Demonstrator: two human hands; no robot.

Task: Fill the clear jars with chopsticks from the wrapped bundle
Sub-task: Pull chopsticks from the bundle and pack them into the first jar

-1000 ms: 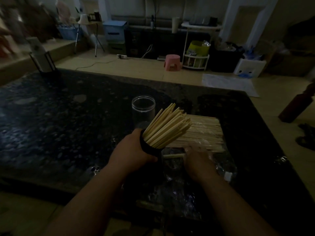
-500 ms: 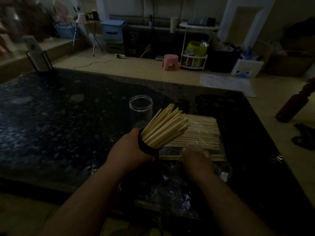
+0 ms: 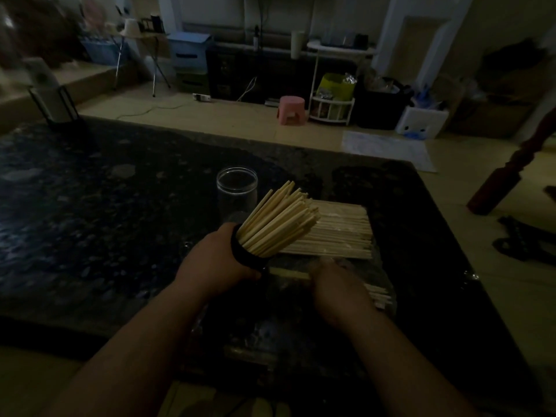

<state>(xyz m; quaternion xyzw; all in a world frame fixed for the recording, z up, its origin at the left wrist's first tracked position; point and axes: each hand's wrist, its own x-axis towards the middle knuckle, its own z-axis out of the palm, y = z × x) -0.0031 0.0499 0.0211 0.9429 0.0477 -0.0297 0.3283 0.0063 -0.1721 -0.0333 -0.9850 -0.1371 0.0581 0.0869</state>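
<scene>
left hand fingers wrapped round filled jar, tilted at bundle | right hand over loose chopsticks just before bundle, grip unreadable | empty jar beside bundle on tabletop | sticks probably light, stiff, slippery: take mid-length

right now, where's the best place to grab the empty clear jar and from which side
Probably its round side wall, about mid-height, wrapped by a hand coming from the left. The empty clear jar stands upright, mouth up, and the chopsticks in the filled jar lean close by its right and near side; its left is open.
</scene>
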